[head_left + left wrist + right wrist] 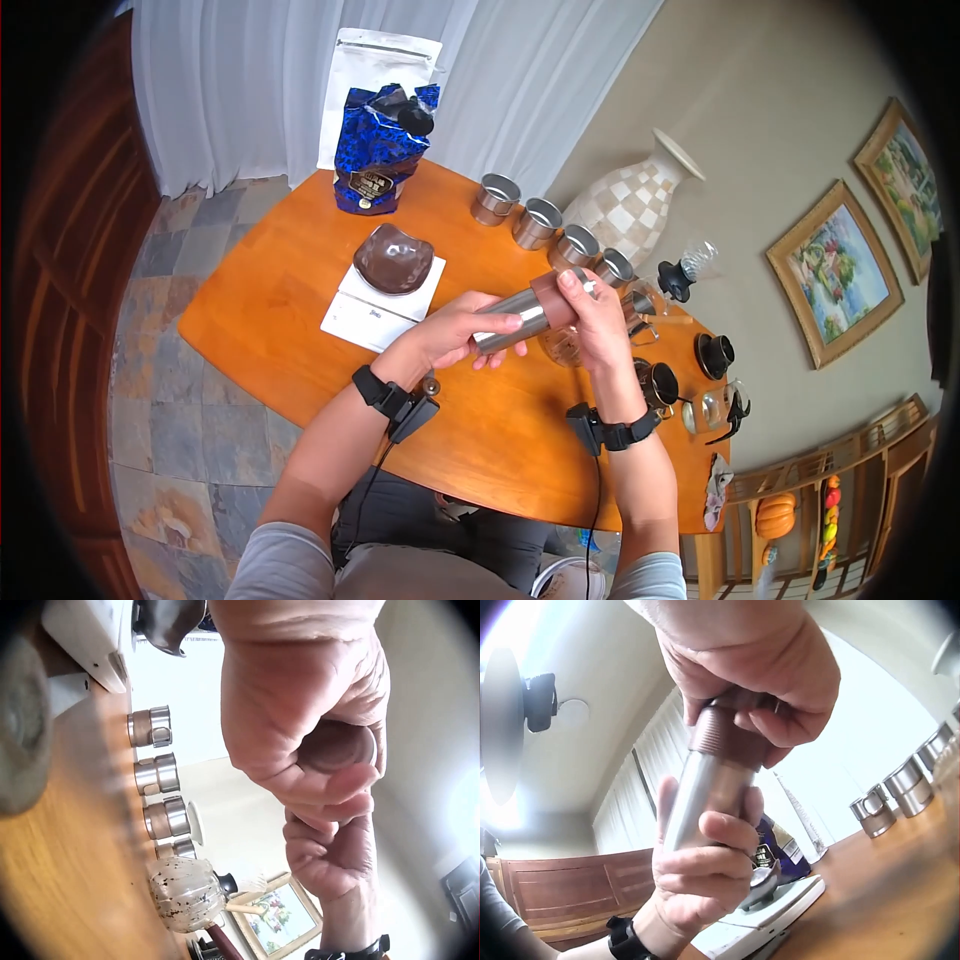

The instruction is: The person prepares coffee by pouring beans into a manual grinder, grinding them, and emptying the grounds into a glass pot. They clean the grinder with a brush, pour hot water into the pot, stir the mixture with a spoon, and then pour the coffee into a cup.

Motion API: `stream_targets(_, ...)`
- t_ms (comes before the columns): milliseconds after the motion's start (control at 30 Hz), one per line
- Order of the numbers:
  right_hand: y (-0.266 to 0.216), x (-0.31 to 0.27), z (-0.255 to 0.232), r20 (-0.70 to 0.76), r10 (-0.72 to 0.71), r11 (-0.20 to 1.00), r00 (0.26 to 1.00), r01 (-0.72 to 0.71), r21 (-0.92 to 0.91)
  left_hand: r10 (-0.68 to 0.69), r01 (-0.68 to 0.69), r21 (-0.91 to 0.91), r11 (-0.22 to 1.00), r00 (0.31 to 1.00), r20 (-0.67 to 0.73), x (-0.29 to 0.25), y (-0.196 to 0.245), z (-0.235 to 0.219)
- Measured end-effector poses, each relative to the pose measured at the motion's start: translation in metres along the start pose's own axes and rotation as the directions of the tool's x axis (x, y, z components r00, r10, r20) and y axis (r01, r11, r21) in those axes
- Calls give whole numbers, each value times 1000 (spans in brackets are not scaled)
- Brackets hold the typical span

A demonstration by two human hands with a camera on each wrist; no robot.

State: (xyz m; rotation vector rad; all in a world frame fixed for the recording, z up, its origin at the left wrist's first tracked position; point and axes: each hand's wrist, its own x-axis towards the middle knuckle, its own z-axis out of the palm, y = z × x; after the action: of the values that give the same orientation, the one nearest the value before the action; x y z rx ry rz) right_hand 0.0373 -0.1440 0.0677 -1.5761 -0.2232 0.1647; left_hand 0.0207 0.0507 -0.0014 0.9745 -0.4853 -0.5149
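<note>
Both hands hold a manual coffee grinder point(522, 314), a steel cylinder with a brown ribbed section, tilted above the table. My left hand point(450, 332) wraps its fingers round the steel body, as the right wrist view shows. At the brown end, my right hand point(603, 328) grips with thumb and curled fingers. In the left wrist view the grinder's brown round end point(337, 746) shows inside the left hand's grip. Left of the hands, a dark brown bowl point(393, 260) sits on a white scale point(360, 322).
A blue coffee bag point(375, 155) and a white pouch point(345, 80) stand at the back. Several steel cups point(538, 225) line the far edge by a checkered vase point(625, 205). Glassware, including a stained glass vessel point(184, 892), and a black dripper point(713, 355) stand to the right.
</note>
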Motion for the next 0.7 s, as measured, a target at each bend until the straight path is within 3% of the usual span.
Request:
stream_targets(67, 10, 2, 7, -41, -168, 974, 985, 172, 150, -9, 11, -51, 999, 999, 31, -1, -2, -1)
stream_targets(100, 10, 2, 13, -48, -187, 940, 981, 193, 281, -12, 18, -105, 994, 998, 58, 0, -3, -1)
stream_targets(200, 4, -3, 26, -89, -140, 884, 986, 165, 437, -21, 25, -41, 999, 994, 111, 0, -5, 3)
stream_targets(267, 6, -1, 24, -73, -124, 882, 990, 144, 448, -42, 52, -79, 996, 991, 125, 0, -4, 7)
stream_targets(333, 5, -2, 29, -76, -112, 928, 991, 132, 349, -29, 26, 32, 999, 996, 90, 0, -5, 10)
stream_targets(533, 4, -1, 32, -121, -50, 953, 991, 83, 290, -78, 76, 126, 989, 997, 10, 4, -6, 14)
stream_targets(700, 6, 0, 31, -137, -78, 969, 987, 108, 223, -59, 68, 206, 976, 997, -52, 5, -6, 22)
